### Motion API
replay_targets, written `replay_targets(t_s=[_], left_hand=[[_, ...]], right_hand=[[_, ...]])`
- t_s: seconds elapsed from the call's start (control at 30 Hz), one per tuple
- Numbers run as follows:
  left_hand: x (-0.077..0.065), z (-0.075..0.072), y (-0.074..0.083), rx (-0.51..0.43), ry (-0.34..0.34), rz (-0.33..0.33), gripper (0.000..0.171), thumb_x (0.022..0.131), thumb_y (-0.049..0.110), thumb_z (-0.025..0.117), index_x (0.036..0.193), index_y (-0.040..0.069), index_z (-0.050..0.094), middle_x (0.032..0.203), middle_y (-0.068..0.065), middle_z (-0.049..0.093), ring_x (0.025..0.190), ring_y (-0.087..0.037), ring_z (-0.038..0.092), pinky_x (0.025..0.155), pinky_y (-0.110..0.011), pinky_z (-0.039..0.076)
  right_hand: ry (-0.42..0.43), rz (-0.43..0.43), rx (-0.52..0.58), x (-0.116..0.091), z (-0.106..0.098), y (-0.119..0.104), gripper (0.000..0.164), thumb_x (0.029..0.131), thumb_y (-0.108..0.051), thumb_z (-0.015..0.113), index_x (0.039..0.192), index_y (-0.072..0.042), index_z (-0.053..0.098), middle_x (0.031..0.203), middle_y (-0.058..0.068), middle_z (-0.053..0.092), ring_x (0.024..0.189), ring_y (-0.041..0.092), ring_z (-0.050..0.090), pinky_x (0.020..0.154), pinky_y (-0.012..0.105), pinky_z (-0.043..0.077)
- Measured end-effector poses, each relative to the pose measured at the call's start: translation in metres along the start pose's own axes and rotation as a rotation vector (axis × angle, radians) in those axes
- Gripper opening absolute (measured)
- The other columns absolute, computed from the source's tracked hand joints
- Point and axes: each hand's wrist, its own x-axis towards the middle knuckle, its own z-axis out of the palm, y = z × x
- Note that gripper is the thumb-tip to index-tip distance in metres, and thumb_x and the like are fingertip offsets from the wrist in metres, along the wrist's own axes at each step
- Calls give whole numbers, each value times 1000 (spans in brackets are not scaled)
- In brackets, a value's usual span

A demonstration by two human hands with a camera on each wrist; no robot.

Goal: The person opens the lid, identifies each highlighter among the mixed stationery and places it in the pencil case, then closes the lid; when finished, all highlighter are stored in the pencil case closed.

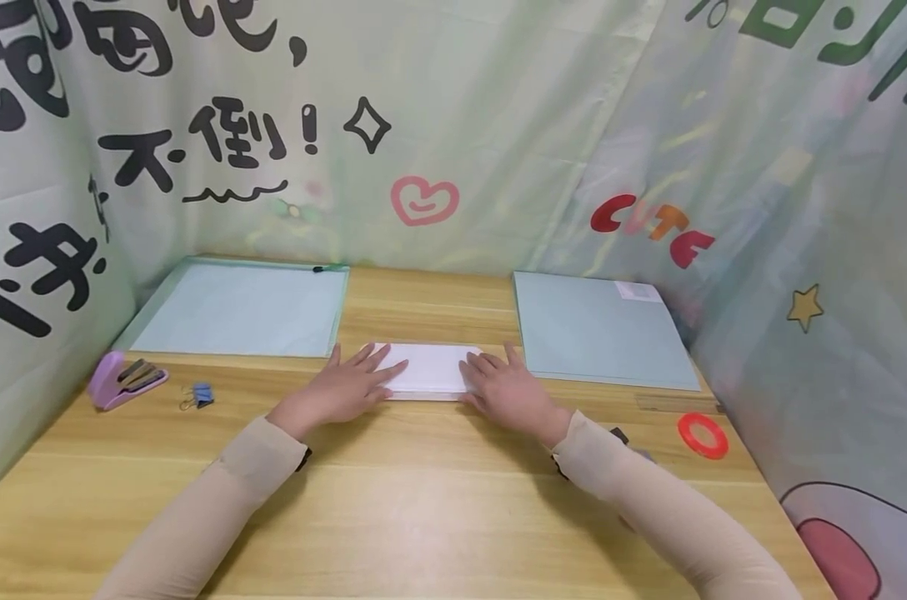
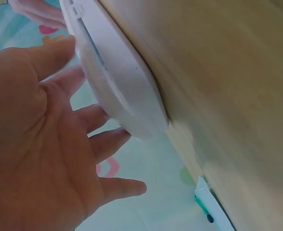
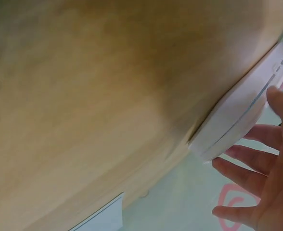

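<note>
A flat white lidded case (image 1: pixel 431 371) lies on the wooden table straight ahead, long side toward me. In the left wrist view the case (image 2: pixel 127 79) shows a seam along its side and a small catch. My left hand (image 1: pixel 344 387) rests on its left end, fingers spread over the top and thumb at the near edge. On the opposite end rests my right hand (image 1: pixel 509 392), its fingers also extended across the top. The right wrist view shows that hand (image 3: pixel 271 163) with spread fingers touching the rounded end of the case (image 3: pixel 242 103).
Behind to the left lies a pale blue flat folder (image 1: pixel 239 308); another pale blue board (image 1: pixel 596 329) with a white label lies right. At left are a purple stapler-like object (image 1: pixel 112 383) and a blue binder clip (image 1: pixel 202 394). A red ring (image 1: pixel 703 436) lies far right.
</note>
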Motion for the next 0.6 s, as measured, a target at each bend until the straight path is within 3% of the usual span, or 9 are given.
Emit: replay_targets(t_s=[0.2,0.6], left_hand=[[-2,-4,3,22,5,4,47,92,35,37,137,33,23,143,-5,15,129,-28,13,93,-63,3],[-1,-3,5,23,9,-9,47,91,32,41,136,33,26,142,-4,18,128,-28,16,93,-62,4]], right_hand=[[0,16,36,-1,1,-2,44,85,-38,51,118,-9,54,118,9,53,106,23,49,90,52,30],[30,38,91,-3,3,-6,45,84,-34,55,118,-6,54,119,13,51,106,26,50,82,39,42]])
